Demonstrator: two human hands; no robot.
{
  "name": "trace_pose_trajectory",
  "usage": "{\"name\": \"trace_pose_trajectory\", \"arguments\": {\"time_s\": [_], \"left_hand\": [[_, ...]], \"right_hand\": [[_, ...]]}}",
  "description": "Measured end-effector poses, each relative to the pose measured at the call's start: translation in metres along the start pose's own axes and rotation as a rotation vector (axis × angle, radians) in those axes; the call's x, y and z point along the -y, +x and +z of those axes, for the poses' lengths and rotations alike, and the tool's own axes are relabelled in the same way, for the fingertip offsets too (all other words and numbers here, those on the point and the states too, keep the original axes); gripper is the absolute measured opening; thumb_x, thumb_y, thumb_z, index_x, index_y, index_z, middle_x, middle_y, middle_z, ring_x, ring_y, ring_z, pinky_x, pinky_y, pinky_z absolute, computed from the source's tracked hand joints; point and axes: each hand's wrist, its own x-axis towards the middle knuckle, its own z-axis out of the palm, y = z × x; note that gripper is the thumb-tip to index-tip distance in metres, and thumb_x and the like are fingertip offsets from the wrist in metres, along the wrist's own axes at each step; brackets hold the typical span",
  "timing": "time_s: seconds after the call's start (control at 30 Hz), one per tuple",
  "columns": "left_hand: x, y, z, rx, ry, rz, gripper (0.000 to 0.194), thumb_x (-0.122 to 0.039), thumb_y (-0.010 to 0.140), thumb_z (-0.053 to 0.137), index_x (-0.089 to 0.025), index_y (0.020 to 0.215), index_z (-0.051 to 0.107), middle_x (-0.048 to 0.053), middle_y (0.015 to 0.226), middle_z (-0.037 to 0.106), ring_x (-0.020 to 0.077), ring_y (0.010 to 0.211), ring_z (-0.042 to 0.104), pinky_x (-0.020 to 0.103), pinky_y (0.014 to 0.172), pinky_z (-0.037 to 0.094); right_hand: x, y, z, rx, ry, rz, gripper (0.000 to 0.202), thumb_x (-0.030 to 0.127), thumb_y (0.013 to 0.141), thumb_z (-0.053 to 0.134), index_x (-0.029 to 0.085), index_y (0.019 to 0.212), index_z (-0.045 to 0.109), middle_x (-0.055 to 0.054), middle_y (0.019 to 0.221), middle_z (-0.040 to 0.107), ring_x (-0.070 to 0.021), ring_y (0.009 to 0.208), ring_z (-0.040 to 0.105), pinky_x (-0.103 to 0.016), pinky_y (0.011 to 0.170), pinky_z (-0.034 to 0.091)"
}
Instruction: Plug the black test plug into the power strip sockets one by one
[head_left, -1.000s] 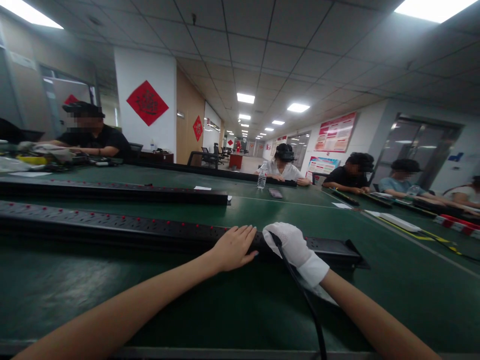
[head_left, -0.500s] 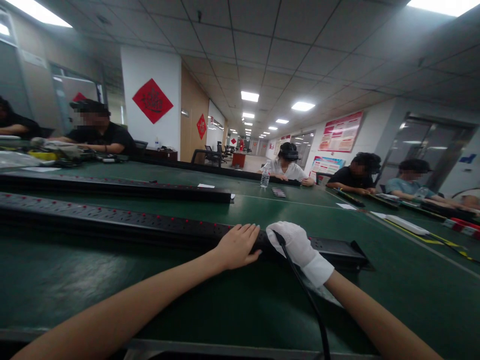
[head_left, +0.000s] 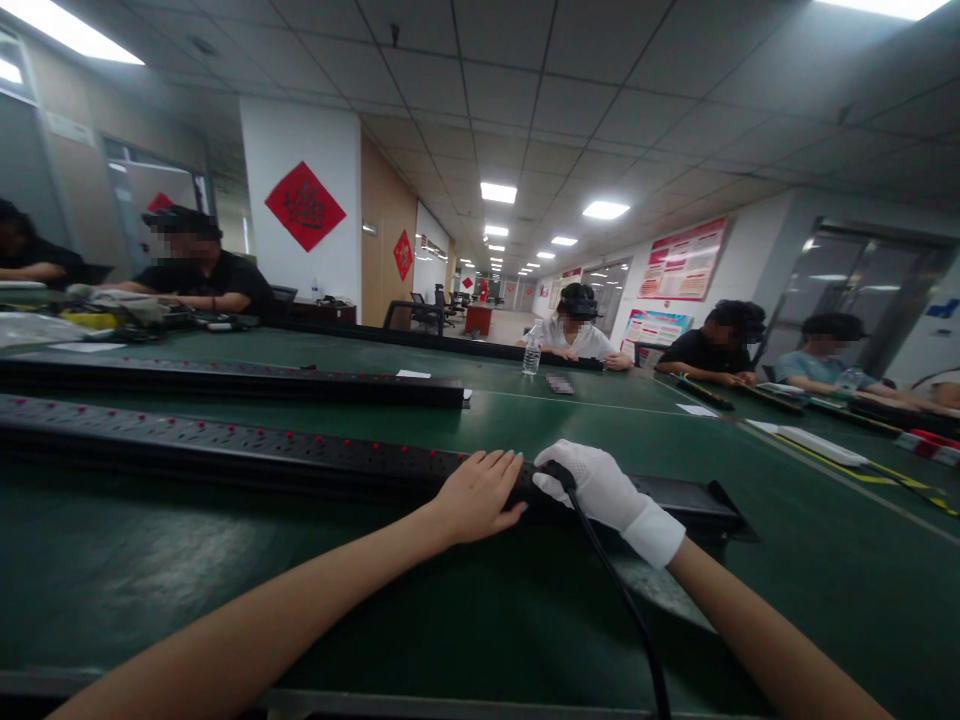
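A long black power strip (head_left: 247,450) with rows of sockets and small red dots lies across the table in front of me. On its top rests my bare left hand (head_left: 480,497), fingers stretched over it and thumb apart along the near side. Just to the right, my right hand (head_left: 596,488), in a white glove, is closed around a black plug (head_left: 559,474) at the strip's top. A black cable (head_left: 619,590) runs from the plug down toward the table's front edge. Whether the plug's pins sit in a socket is hidden.
Behind lies a second black power strip (head_left: 360,388). A clear water bottle (head_left: 532,355) stands farther back on the green table (head_left: 360,610). People sit at work around the far sides. At right are a white strip (head_left: 821,446) and yellow tape on the table.
My right hand has turned and shifted slightly rightward at the wrist, showing more of the plug. My left hand has stayed nearly in place on the strip.
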Motion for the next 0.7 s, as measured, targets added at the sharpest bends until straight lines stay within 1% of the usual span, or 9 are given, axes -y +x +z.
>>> {"name": "trace_pose_trajectory", "arguments": {"time_s": [0.13,0.23,0.3,0.37,0.47,0.53,0.57,0.63,0.7], "left_hand": [[0.0,0.0,0.001,0.01,0.007,-0.007,0.056,-0.045,0.085,0.036,-0.008,0.127,0.038,0.016,0.125,0.049,0.0258,0.115,0.045,0.038,0.094,0.035],[0.0,0.0,0.001,0.008,0.012,-0.001,0.056,-0.044,0.085,0.037,-0.009,0.127,0.037,0.016,0.125,0.049,0.0257,0.115,0.044,0.038,0.093,0.035],[0.0,0.0,0.002,0.0,0.014,0.0,0.055,-0.044,0.085,0.037,-0.009,0.128,0.037,0.015,0.125,0.049,0.0255,0.115,0.045,0.038,0.093,0.035],[0.0,0.0,0.002,-0.002,0.014,0.002,0.055,-0.044,0.085,0.037,-0.009,0.127,0.037,0.015,0.125,0.049,0.0256,0.115,0.045,0.039,0.094,0.035],[0.001,0.0,0.004,-0.001,0.014,0.002,0.056,-0.044,0.084,0.036,-0.008,0.127,0.036,0.016,0.125,0.049,0.0261,0.115,0.045,0.039,0.094,0.034],[0.001,0.001,0.005,-0.004,0.011,-0.003,0.057,-0.044,0.084,0.036,-0.009,0.128,0.036,0.016,0.126,0.049,0.0262,0.115,0.045,0.04,0.094,0.034],[0.001,0.001,0.005,-0.007,0.008,-0.005,0.056,-0.045,0.084,0.036,-0.009,0.128,0.036,0.016,0.125,0.049,0.0262,0.115,0.045,0.04,0.095,0.034],[0.001,0.001,0.006,-0.012,0.004,-0.006,0.056,-0.045,0.084,0.037,-0.009,0.127,0.037,0.015,0.124,0.05,0.0259,0.114,0.045,0.039,0.095,0.034],[0.0,0.001,0.007,-0.021,0.006,-0.012,0.057,-0.046,0.083,0.037,-0.009,0.127,0.037,0.015,0.123,0.05,0.0258,0.114,0.045,0.039,0.095,0.034]], "right_hand": [[-0.003,0.0,0.005,0.013,0.04,0.048,0.02,0.036,0.085,0.046,0.02,0.088,0.058,-0.003,0.084,0.061,-0.0122,0.074,0.057,-0.023,0.068,0.043],[-0.003,0.0,0.011,-0.015,0.106,0.1,0.019,0.035,0.085,0.046,0.02,0.086,0.058,-0.003,0.082,0.06,-0.012,0.072,0.057,-0.023,0.067,0.044],[-0.002,0.001,0.013,-0.06,0.19,0.154,0.02,0.036,0.084,0.047,0.02,0.083,0.058,-0.002,0.079,0.06,-0.0125,0.071,0.057,-0.024,0.067,0.044],[-0.001,0.002,0.013,-0.137,0.327,0.22,0.024,0.039,0.084,0.045,0.019,0.081,0.057,-0.003,0.077,0.06,-0.0134,0.069,0.057,-0.025,0.066,0.045],[-0.004,0.004,0.009,-0.247,0.564,0.343,0.034,0.044,0.087,0.038,0.017,0.077,0.056,-0.004,0.072,0.06,-0.0133,0.062,0.056,-0.024,0.058,0.046],[-0.006,0.006,0.007,-0.254,0.605,0.383,0.041,0.045,0.089,0.032,0.016,0.075,0.058,-0.003,0.068,0.06,-0.0134,0.06,0.057,-0.025,0.057,0.047],[-0.007,0.007,0.006,-0.239,0.556,0.359,0.044,0.043,0.091,0.028,0.016,0.076,0.059,-0.003,0.068,0.06,-0.0137,0.061,0.058,-0.026,0.059,0.048],[-0.007,0.011,0.008,-0.202,0.392,0.235,0.045,0.04,0.093,0.025,0.017,0.082,0.062,-0.004,0.073,0.062,-0.0146,0.068,0.061,-0.028,0.065,0.05],[-0.007,0.016,0.013,-0.181,0.239,0.087,0.035,0.037,0.093,0.032,0.017,0.093,0.061,-0.004,0.084,0.063,-0.0148,0.076,0.061,-0.03,0.07,0.05]]}}
